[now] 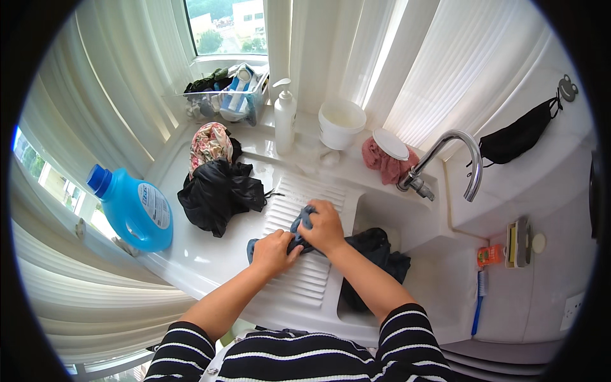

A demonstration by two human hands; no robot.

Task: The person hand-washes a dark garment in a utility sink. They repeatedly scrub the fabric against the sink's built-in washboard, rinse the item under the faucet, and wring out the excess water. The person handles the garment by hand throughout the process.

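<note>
Over the ribbed washboard [296, 288] built into the white sink counter, both hands grip a dark blue-grey wet-looking cloth [304, 219]. My left hand [275, 253] is closed on its lower part, and an end pokes out to the left of the fingers. Slightly farther off, my right hand [323, 227] is wrapped round a bunched part, some of which bulges beside the thumb. Dark fabric [375, 261] lies in the basin [433, 286], partly behind my right forearm; whether it joins the held cloth I cannot tell. The kind of garment does not show.
Left of the washboard lie black clothing [219, 194], a floral cloth [210, 145] and a blue detergent bottle [141, 210]. Behind stand a clear bin [223, 105], pump bottle [284, 118], white tub [342, 124] and pink cloth [380, 162]. A curved faucet [455, 137] overhangs the basin.
</note>
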